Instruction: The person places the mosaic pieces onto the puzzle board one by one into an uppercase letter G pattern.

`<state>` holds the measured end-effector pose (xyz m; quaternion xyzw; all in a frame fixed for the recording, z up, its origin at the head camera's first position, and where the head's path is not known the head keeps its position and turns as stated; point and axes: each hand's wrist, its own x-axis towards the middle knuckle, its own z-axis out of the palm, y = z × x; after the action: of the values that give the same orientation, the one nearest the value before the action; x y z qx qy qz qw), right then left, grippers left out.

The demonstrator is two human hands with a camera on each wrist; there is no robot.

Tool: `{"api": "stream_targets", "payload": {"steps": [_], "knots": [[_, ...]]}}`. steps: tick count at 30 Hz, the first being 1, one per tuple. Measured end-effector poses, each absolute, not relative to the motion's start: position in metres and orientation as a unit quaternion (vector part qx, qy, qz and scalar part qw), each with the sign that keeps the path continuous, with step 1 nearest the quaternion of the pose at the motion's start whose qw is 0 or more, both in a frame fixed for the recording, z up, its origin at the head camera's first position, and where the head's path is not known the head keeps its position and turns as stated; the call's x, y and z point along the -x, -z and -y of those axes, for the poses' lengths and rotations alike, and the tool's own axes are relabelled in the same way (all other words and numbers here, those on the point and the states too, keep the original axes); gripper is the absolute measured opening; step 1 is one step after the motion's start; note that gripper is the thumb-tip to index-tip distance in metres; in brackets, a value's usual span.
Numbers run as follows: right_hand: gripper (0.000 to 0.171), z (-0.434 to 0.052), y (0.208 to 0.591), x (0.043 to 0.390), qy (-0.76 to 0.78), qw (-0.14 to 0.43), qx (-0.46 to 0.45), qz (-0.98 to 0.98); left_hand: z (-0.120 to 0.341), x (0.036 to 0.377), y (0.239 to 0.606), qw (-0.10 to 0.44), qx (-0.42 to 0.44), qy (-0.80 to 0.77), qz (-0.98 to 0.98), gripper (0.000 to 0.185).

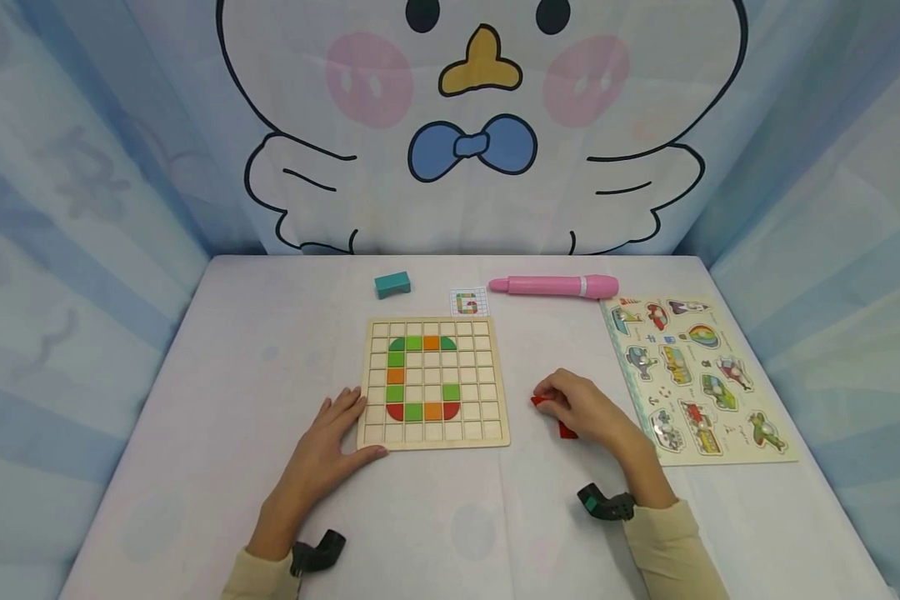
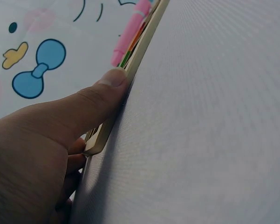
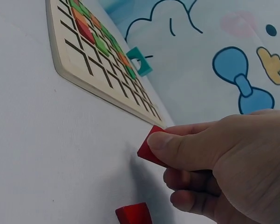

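Lying near the table's middle: a wooden grid board, tiles in green, orange and red spelling "G". Matching "G" on the small pattern card toward the far edge, between a teal block and a pink pen. Vehicle peg puzzle at the right edge, its captions too small to read. Left hand flat, fingers straight, thumb against the board's near left corner. Right hand just right of the board, pinching a red tile; second red tile on the table beneath.
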<state>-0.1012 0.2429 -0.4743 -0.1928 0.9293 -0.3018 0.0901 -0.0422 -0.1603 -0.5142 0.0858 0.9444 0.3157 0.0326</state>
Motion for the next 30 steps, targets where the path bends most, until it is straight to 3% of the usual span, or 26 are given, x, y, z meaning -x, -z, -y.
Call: {"api": "stream_targets", "payload": {"steps": [7,30], "knots": [[0.013,-0.232,0.471,0.107,0.301,0.072,0.211,-0.927,0.160,0.042,0.515,0.030,-0.086,-0.318,-0.944,0.091],[0.014,-0.184,0.468,0.134,0.336,0.089,0.222,-0.911,0.161,0.042,0.513,0.026,-0.093,-0.320,-0.943,0.091]]}}
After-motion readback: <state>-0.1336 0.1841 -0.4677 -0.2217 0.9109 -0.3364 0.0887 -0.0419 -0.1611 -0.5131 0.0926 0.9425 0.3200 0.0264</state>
